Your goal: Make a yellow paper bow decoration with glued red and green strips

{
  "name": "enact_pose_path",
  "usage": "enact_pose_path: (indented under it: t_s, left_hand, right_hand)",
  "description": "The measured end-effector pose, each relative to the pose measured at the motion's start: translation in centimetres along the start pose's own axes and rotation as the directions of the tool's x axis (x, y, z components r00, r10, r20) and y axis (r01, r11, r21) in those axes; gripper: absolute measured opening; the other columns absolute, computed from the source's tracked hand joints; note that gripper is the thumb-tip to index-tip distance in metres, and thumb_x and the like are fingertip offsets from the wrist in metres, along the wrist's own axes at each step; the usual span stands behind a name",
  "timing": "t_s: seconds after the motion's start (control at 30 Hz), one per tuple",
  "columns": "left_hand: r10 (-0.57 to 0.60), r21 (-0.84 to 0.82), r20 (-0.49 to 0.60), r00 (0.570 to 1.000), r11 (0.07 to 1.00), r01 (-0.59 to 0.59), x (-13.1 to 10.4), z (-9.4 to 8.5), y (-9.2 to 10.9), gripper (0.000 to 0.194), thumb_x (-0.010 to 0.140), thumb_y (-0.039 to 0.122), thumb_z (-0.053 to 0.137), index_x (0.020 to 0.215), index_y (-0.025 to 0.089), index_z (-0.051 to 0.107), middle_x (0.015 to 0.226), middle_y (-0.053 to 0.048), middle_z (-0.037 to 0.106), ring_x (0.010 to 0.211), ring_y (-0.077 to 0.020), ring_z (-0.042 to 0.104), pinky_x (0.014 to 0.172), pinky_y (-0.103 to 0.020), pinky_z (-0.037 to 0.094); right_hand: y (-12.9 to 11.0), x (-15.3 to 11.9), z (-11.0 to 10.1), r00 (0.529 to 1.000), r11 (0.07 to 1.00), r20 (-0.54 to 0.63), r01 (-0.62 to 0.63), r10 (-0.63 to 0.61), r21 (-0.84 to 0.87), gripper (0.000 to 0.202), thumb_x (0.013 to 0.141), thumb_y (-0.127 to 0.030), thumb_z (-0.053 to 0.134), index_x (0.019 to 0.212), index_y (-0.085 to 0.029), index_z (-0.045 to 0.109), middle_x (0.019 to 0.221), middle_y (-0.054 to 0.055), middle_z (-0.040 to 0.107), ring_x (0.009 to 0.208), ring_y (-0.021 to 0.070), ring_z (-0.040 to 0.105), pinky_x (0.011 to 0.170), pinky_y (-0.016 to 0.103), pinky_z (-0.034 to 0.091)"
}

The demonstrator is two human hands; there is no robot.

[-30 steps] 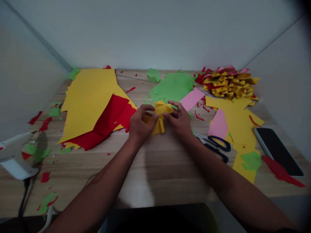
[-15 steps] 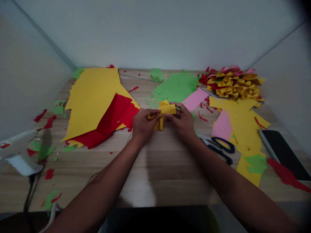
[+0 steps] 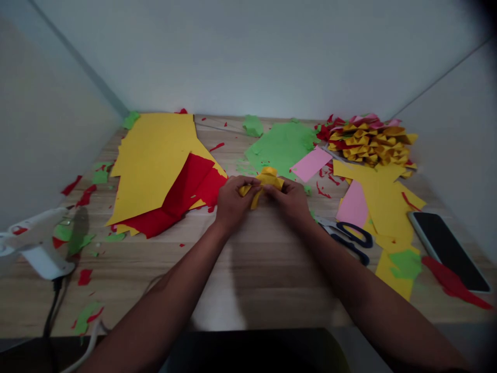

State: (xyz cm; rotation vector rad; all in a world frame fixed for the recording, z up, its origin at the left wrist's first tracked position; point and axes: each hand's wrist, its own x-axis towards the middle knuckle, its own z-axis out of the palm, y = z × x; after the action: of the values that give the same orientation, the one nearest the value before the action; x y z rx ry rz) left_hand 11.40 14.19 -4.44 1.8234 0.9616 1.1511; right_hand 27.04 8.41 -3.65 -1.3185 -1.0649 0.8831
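A small folded yellow paper piece point(image 3: 268, 177) is held between both hands above the middle of the wooden table. My left hand point(image 3: 235, 201) pinches its left side, and my right hand point(image 3: 291, 201) grips its right side with thumb and fingers. Several strips of the piece stick out at the top, right and bottom. The fingers cover part of it. Just beyond the hands lies a torn green sheet point(image 3: 281, 145), with a pink strip point(image 3: 311, 163) at its right edge.
Yellow sheets point(image 3: 151, 160) with red paper point(image 3: 182, 189) lie left. At right are folded paper flowers point(image 3: 368, 140), scissors point(image 3: 349, 238), more yellow paper point(image 3: 384, 199) and a phone point(image 3: 450, 248). A white glue gun point(image 3: 42, 248) with a cord stands at far left.
The yellow piece has turned and bent in my fingers, its right strip now angled and its top more rounded. The camera view has shifted slightly.
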Motion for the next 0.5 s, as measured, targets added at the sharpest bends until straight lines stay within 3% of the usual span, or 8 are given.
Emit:
enact_pose_path:
  t_s: [0.2, 0.5]
  left_hand:
    - [-0.036, -0.076, -0.002, 0.999, 0.996, 0.036, 0.17, 0.01, -0.27, 0.016, 0.078, 0.028, 0.078, 0.094, 0.024, 0.077, 0.094, -0.003, 0.076, 0.091, -0.0197, 0.067, 0.086, -0.034, 0.053]
    - [-0.012, -0.053, 0.05, 0.999, 0.998, 0.015, 0.21, -0.35, 0.16, 0.008, 0.082, 0.027, 0.074, 0.088, 0.024, 0.079, 0.088, -0.003, 0.075, 0.091, -0.0191, 0.066, 0.086, -0.033, 0.053]
  right_hand:
    - [-0.14, 0.05, -0.02, 0.999, 0.996, -0.04, 0.014, -0.018, -0.085, 0.033, 0.074, -0.05, 0.074, 0.068, -0.02, 0.063, 0.061, -0.003, 0.057, 0.056, 0.0123, 0.048, 0.054, 0.026, 0.041]
    - [-0.13, -0.1, -0.57, 0.999, 0.996, 0.043, 0.013, -0.009, -0.086, 0.025, 0.076, -0.044, 0.074, 0.071, -0.019, 0.069, 0.067, -0.002, 0.061, 0.062, 0.0129, 0.053, 0.058, 0.025, 0.043]
